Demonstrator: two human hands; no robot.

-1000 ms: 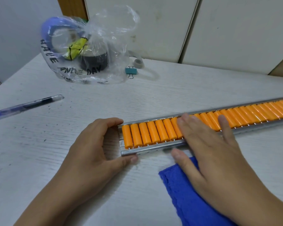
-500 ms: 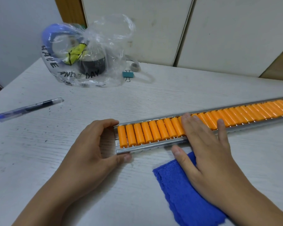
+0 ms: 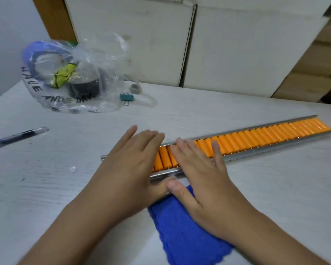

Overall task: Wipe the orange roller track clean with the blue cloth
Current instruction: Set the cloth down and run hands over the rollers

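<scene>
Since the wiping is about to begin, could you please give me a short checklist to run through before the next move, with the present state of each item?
1. Cloth within reach: ok. The blue cloth lies on the table just in front of the track, partly under the right hand.
2. Cloth gripped: not ok. The right hand lies flat, fingers spread over the rollers.
3. Track steadied: ok. The left hand rests flat on the near end of the roller track.
4. Track lying flat: ok.
5. Stroke path free: ok. The pen, plastic bag and binder clip sit well away.
6. Dirt on rollers: cannot tell.
</scene>
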